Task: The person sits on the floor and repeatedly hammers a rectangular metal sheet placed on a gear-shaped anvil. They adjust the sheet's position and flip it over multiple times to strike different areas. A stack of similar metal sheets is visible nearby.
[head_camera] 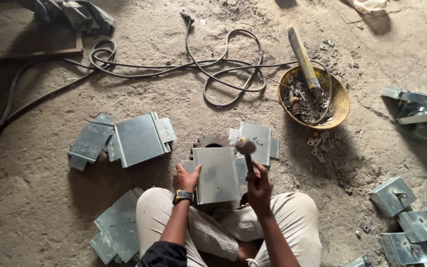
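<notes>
I sit cross-legged on a dirt floor. My left hand (186, 179), with a watch on the wrist, grips the left edge of a flat grey sheet-metal plate (216, 174) that rests over a dark toothed gear (212, 141). My right hand (259, 186) holds a hammer (246, 151) by its handle, the head raised just above the plate's upper right corner. A second folded plate (257, 142) lies behind the hammer head.
Stacks of folded metal plates lie at left (129, 139), by my left knee (117, 228) and at right (406, 217). A yellow bowl (341, 101) holds small metal parts and a long tool. Black cables (223, 64) loop across the floor. More metal pieces (417, 110) sit far right.
</notes>
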